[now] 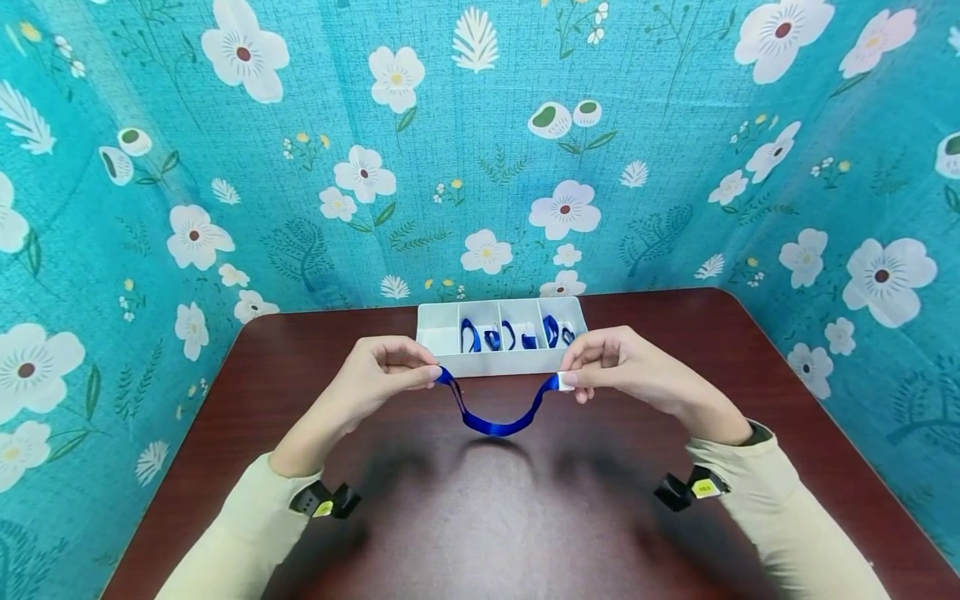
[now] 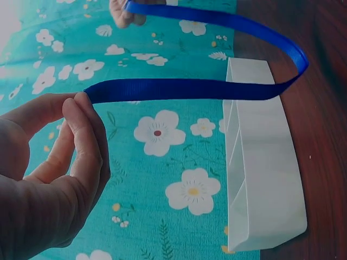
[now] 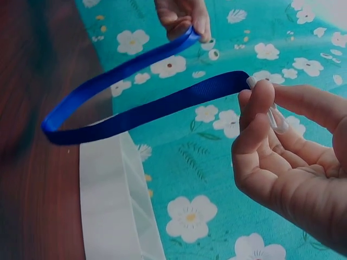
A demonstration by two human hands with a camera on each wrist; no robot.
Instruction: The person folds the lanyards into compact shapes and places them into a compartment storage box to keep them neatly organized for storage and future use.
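A blue ribbon strap (image 1: 495, 428) hangs in a U-shaped sag between both hands, above the table. My left hand (image 1: 382, 372) pinches one end of it between thumb and fingertips. At the other end sits a white plastic clip (image 3: 277, 119), which my right hand (image 1: 618, 367) pinches between thumb and index finger. The right wrist view shows part of the clip sticking out past the fingers. Just behind the hands stands a white divided box (image 1: 480, 363), with blue strap pieces (image 1: 470, 335) in several of its compartments; its far-left compartment shows only white.
The dark red-brown table (image 1: 300, 400) reaches back to a teal flowered cloth (image 1: 450, 167) that hangs behind it and at both sides. The box stands at the table's back edge against this cloth. Small black devices (image 1: 324, 500) are worn on both wrists.
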